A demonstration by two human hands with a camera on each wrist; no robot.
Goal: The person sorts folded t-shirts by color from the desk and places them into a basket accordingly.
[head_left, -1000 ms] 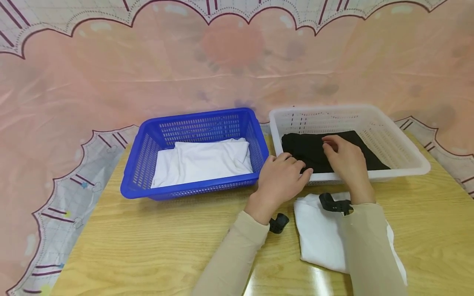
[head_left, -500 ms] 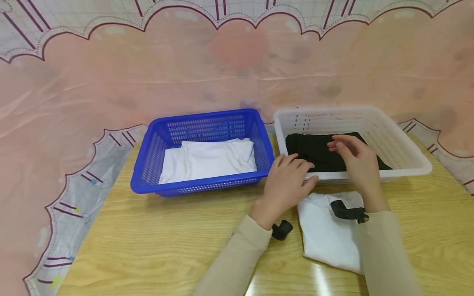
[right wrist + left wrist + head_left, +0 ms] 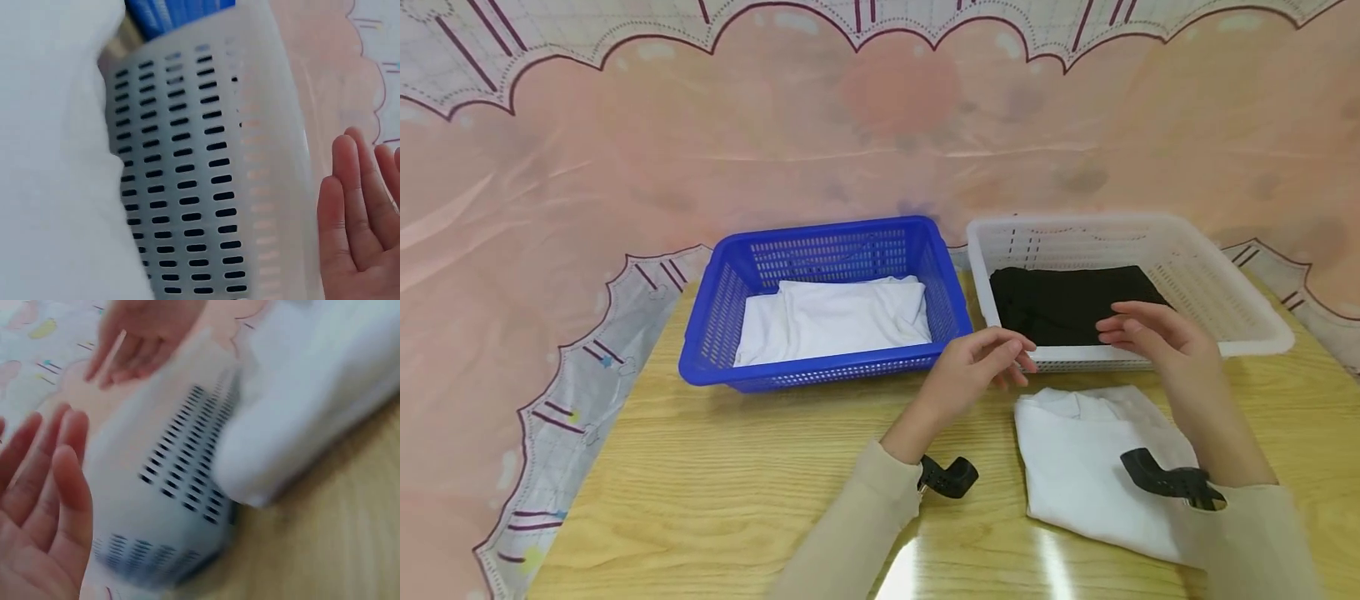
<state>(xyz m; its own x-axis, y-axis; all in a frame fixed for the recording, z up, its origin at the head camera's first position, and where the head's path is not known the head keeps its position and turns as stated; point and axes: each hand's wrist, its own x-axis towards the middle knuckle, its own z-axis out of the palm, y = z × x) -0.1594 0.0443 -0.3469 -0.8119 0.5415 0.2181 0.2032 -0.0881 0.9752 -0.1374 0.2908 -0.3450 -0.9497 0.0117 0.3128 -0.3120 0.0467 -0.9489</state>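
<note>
My left hand hovers by the near corners of the two baskets, fingers relaxed and holding nothing. Over the front rim of the white basket is my right hand, also holding nothing. Folded black cloth lies inside that basket. Below my hands a folded white garment rests on the table, partly covered by my right forearm. In the right wrist view the white garment fills the left side, and my right hand's fingers appear straight. The left wrist view shows my left palm with loose fingers.
A blue basket stands left of the white one, with folded white cloth inside. Both sit at the back of the wooden table, against a patterned pink curtain.
Both hands have drawn back toward me from the white basket. My right hand has left the black cloth and moved right; my left hand has turned, thumb upward.
</note>
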